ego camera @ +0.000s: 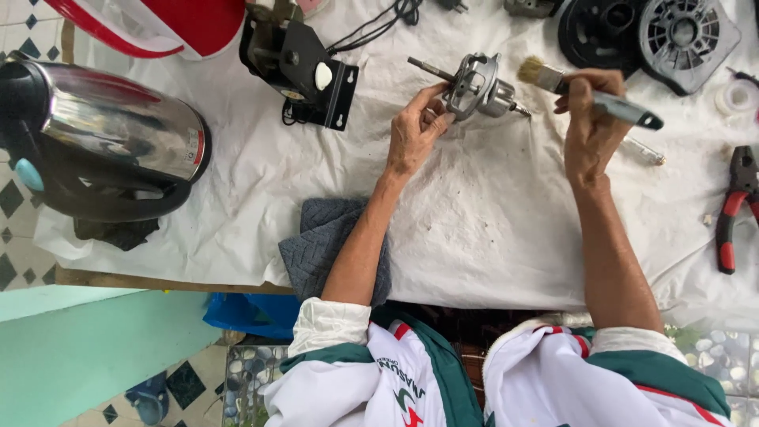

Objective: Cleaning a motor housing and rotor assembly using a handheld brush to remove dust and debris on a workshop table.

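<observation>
Hands (415, 130) around motor (477, 85), brush (589, 93) alongside

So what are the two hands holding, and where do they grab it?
The left hand holds the small metal motor by its housing rim. The right hand holds a paintbrush around the middle of its handle.

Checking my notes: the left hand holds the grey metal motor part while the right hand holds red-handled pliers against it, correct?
Not quite. In the head view the right hand holds a grey-handled paintbrush; the red-handled pliers lie apart on the white cloth. The left hand does hold the grey metal motor part.
</observation>
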